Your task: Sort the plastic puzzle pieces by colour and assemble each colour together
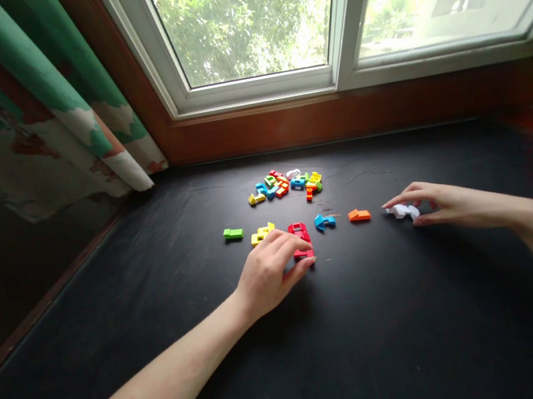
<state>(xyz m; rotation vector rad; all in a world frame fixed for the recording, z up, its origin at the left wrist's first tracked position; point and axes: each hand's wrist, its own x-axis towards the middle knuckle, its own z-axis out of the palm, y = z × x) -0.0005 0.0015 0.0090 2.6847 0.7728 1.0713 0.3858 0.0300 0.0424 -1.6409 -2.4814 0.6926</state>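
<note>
My left hand (274, 265) is closed, thumb and fingers about a small red plastic toy block (304, 254) low on the black surface. Just beyond it lies another red block (297, 228), partly covered by my fingers. Yellow blocks (262, 234) sit to the left of them, close to the back of this hand. Over on the right, my right hand (431, 201) has its thumb and fingertips around a white block (402, 210) at the surface. Between the hands are a blue block (324, 221) and an orange block (359, 215).
A green block (233, 234) marks the left end of the row. Farther back is a loose pile of multicoloured blocks (280, 185). The black tabletop (368, 332) meets a window frame (250, 94) behind, and a patterned curtain (82, 121) hangs at left.
</note>
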